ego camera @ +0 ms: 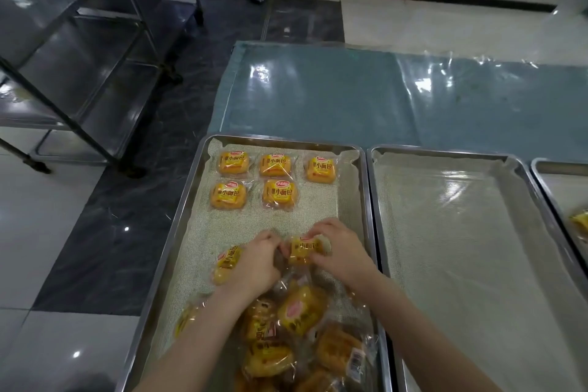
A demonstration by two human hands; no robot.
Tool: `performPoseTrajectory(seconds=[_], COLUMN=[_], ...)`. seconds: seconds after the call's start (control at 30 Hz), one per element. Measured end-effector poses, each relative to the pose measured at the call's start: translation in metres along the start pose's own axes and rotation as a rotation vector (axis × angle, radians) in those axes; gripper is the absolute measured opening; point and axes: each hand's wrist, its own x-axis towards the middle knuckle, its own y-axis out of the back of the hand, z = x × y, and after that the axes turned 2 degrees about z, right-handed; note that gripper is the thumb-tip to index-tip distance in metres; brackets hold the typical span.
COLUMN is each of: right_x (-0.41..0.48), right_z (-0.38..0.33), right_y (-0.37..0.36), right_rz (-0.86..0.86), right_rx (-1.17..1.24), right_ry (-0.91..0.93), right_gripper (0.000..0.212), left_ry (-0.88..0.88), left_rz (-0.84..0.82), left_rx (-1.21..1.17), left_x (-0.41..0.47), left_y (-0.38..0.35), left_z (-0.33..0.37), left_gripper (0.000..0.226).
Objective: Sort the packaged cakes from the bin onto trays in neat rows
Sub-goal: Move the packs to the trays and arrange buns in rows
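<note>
A steel tray (197,200) lined with mesh holds several yellow packaged cakes. Three lie in a far row (274,164) and two in a second row (280,195). My right hand (340,248) pinches one packaged cake (304,251) at mid-tray. My left hand (254,259) touches that cake's left edge with curled fingers; whether it grips is unclear. Another cake (226,262) lies just left of my left hand. A loose heap of packaged cakes (299,337) fills the tray's near end under my forearms.
A second lined tray (451,232) stands to the right, and a third tray (560,175) with one cake at its edge shows at far right. Blue cloth under clear plastic (350,95) covers the table beyond. Steel racks (79,57) stand on the floor at left.
</note>
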Motion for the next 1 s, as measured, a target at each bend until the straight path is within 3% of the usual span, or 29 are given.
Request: performPoseTrajectory(seconds=[0.07,0.17,0.27,0.43,0.6,0.77,1.0], right_x=[-0.002,-0.003,-0.004,0.001,0.022,0.046,0.061], right_z=[0.002,0.002,0.006,0.010,0.018,0.026,0.032], right_y=[0.004,0.002,-0.007,-0.011,-0.004,-0.005,-0.013], right_rz=[0.062,-0.068,-0.051,0.180,0.312,0.399,0.394], right_rx=[-0.213,-0.417,-0.245,0.060,0.192,0.211,0.164], right_ry=[-0.050,-0.141,-0.198,-0.339,-0.359,-0.365,-0.354], right_gripper=[0.036,0.043,0.047,0.040,0.031,0.042,0.051], left_ry=[0.030,0.080,0.114,0.050,-0.002,-0.039,-0.063], left_rz=[-0.025,-0.014,0.017,0.177,0.238,0.214,0.234], left_rx=[-0.022,-0.097,-0.184,-0.305,-0.306,-0.340,-0.288], left_x=[0.002,0.007,0.009,0.020,0.044,0.063,0.073], left_y=[0.001,0.003,0.001,-0.002,-0.006,-0.015,-0.026], left_z=[-0.001,0.000,0.005,0.012,0.033,0.049,0.044], left_gripper=[0.028,0.028,0.027,0.036,0.051,0.062,0.056])
